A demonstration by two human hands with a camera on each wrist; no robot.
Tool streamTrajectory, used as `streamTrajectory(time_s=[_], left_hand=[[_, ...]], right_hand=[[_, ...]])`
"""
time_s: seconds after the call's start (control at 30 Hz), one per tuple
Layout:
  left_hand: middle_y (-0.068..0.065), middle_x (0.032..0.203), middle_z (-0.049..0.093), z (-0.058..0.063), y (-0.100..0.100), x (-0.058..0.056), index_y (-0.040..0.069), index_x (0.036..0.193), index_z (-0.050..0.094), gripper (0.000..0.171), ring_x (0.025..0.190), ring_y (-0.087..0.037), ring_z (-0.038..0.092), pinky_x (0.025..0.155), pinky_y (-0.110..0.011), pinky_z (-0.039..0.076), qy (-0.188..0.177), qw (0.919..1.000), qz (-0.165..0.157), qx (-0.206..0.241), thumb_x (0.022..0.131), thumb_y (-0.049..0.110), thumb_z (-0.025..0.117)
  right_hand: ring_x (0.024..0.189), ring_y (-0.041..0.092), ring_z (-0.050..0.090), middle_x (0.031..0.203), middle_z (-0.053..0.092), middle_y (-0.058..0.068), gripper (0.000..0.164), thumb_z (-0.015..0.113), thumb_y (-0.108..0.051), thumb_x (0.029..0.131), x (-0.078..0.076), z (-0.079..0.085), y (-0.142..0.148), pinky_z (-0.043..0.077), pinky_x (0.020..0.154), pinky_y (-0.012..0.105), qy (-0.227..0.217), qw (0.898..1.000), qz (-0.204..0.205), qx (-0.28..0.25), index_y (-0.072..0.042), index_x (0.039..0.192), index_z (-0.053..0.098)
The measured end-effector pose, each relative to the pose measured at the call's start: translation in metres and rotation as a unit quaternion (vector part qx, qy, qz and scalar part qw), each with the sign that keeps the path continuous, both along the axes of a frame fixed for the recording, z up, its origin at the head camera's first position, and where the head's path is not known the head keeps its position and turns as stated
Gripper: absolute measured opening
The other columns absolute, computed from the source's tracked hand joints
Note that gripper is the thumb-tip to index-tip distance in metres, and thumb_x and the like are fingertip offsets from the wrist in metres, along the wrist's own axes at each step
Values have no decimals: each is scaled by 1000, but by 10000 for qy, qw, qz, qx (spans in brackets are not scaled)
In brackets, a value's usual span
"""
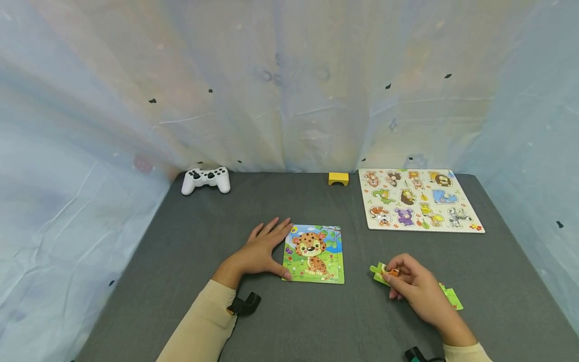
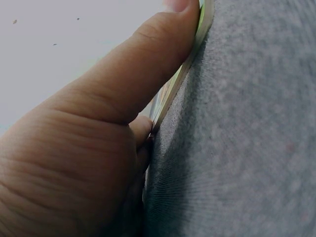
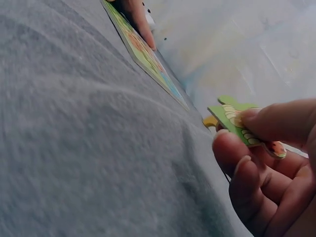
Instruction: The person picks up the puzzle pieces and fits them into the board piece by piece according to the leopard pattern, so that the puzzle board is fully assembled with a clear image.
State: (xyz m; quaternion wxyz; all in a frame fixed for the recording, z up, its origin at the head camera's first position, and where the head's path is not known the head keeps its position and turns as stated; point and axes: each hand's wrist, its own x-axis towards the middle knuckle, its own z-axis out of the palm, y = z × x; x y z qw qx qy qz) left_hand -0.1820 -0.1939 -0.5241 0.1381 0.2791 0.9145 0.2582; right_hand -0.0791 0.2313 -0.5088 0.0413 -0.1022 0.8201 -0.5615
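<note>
A square leopard puzzle (image 1: 313, 254) lies flat on the table with its picture up. My left hand (image 1: 262, 251) rests at its left side, fingers stretched along the upper left corner and thumb on the lower left corner. In the left wrist view that thumb (image 2: 143, 64) lies against the puzzle's edge (image 2: 173, 91). Right of the puzzle, my right hand (image 1: 418, 289) pinches a green puzzle piece (image 3: 232, 116) with cream stripes between thumb and fingers. Another green puzzle piece (image 1: 452, 297) shows from behind this hand, partly hidden by it.
A white animal puzzle board (image 1: 393, 218) lies at the back right. At the back edge stands a yellow arch block (image 1: 338, 178), and a white game controller (image 1: 205, 180) sits at the back left. Printed curtains hang behind the grey table (image 1: 298, 322).
</note>
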Motion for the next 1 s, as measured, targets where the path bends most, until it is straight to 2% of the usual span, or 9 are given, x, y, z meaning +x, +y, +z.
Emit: streamTrajectory(time_s=[0.2,0.47,0.63,0.8,1.0], left_hand=[[4,182,10,0,1,0,21,177,19,139,166,-25,0,127,-61,-2,46,10000,7,60,71,72,94],[2,182,11,0,0,1,18,177,20,140,166,-27,1,127,-62,-2,81,9999,-18,134,71,72,94],[0,182,12,-2,0,1,17,177,21,139,166,-28,1,127,-62,-2,82,9998,-23,163,72,72,94],[4,182,10,1,0,2,20,177,20,138,166,-24,-1,128,-60,-3,28,10000,17,56,72,71,94],[5,181,10,0,1,1,21,177,20,138,166,-23,-1,128,-60,-2,64,10000,16,3,73,71,94]], right_hand=[[67,25,71,88,68,12,11,70,-8,108,-1,1,-8,59,58,36,72,9997,225,-99,-4,108,60],[71,26,70,92,72,10,8,71,-10,108,-4,5,-23,59,64,37,100,9984,554,-67,-7,113,66],[72,25,71,102,74,7,9,73,-10,107,-9,6,-32,61,67,37,138,9968,779,56,-10,114,69],[74,23,72,108,74,6,10,73,-9,107,-15,7,-42,62,67,39,91,9943,1046,170,-11,117,70],[77,24,72,107,75,8,13,71,-10,108,-23,13,-55,62,68,40,47,9904,1362,230,-13,121,72]])
